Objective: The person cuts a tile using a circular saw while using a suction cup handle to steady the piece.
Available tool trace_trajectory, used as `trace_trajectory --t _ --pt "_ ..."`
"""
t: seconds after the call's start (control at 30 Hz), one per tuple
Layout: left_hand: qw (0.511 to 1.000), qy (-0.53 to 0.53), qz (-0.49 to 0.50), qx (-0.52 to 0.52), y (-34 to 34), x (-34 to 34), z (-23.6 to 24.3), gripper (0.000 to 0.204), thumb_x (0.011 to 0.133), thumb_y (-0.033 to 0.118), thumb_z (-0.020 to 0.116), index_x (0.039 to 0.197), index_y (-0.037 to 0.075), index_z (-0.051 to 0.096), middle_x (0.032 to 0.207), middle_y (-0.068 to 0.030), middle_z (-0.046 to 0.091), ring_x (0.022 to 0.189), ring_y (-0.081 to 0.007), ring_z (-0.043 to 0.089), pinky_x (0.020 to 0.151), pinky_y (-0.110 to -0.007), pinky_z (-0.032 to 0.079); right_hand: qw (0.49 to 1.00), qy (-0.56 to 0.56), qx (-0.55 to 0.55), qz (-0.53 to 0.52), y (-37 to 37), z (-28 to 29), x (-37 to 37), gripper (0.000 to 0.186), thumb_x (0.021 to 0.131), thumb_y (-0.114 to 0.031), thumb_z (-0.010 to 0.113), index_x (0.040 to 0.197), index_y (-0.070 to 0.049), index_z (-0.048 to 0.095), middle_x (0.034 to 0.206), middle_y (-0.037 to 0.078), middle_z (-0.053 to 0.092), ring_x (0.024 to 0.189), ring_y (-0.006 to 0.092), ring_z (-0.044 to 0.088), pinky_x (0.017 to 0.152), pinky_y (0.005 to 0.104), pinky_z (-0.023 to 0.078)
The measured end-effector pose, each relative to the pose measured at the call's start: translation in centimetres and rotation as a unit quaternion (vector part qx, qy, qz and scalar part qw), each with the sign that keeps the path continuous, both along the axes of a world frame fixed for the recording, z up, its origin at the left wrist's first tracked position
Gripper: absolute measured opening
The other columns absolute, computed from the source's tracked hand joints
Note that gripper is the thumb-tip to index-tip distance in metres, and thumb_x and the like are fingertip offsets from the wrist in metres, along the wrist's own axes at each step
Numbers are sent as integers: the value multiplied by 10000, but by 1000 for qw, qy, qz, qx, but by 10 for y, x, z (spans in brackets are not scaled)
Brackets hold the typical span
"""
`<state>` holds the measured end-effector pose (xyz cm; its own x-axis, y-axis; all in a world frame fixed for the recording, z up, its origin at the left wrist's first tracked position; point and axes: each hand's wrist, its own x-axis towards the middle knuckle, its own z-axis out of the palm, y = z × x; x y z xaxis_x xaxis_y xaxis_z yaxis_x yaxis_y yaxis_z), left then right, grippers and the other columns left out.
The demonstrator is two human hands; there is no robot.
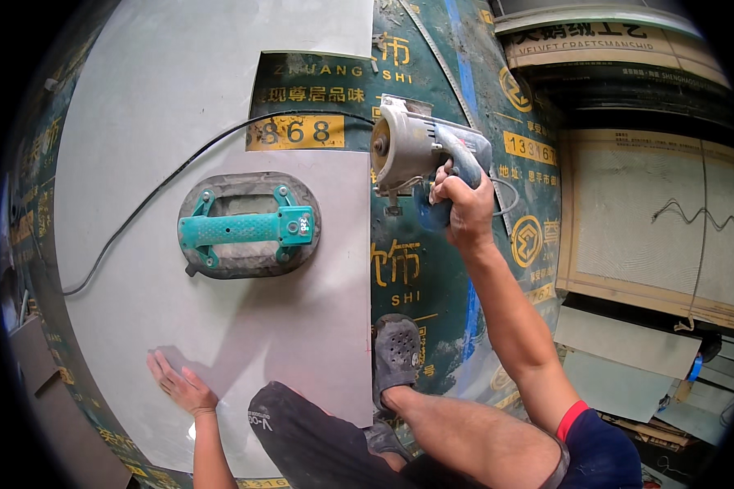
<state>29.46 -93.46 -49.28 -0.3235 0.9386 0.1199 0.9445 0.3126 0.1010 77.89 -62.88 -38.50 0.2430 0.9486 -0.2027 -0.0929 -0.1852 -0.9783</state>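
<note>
Head view, right hand (465, 208) gripping a power saw (405, 147), left hand (186, 393) spread open over grey slab (322, 314)

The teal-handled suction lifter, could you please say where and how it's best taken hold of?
Probably the middle of its teal bar, from above: the bar runs left to right, seemingly raised over the dark oval base, with gaps along both long sides.

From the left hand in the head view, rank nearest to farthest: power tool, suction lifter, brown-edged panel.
From the left hand:
1. Suction lifter, ahead on the pale slab
2. Power tool, in the right hand
3. Brown-edged panel, far right
</note>
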Motion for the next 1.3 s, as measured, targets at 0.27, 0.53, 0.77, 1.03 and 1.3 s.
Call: trace_trajectory --t 0.27,0.53,0.77,1.03,1.3 --pt "1000 -4 -2 -1 2 4 0 610 1034 349 330 1546 17 319 1582 -242 313 1469 -404 300 1202 -495 237 1000 -11 -2 9 -1 -2 2 128 739 -60 587 855 -6 595 717 37 570 593 110 527 569 244 453" --pt "1000 -7 -3 9 2 3 0 607 1038 357 343 1547 25 331 1583 -228 323 1473 -389 299 1206 -480 233 1000 -8 0 -5 -1 -4 -2 115 746 -60 603 849 -10 589 716 38 569 591 111 531 569 246 456" --pt "1000 -10 -3 10 2 2 1 598 1044 346 345 1547 23 329 1584 -231 324 1476 -389 295 1210 -479 227 1000 -6 -6 -15 -6 -3 -6 103 761 -23 594 863 -10 585 725 42 570 590 115 531 570 256 457" --pt "1000 -11 -6 15 2 1 1 596 1044 345 342 1545 24 331 1584 -229 329 1475 -393 298 1211 -478 226 1000 -4 -12 -18 -10 -3 -6 109 767 -21 592 875 -14 578 729 47 573 592 120 531 578 260 459" --pt "1000 -14 1 12 3 2 1 595 1041 349 348 1545 32 336 1583 -221 335 1474 -394 300 1208 -485 235 999 -2 -22 -34 -13 -3 -7 117 783 -16 588 899 -8 570 728 43 569 594 119 530 581 257 461"
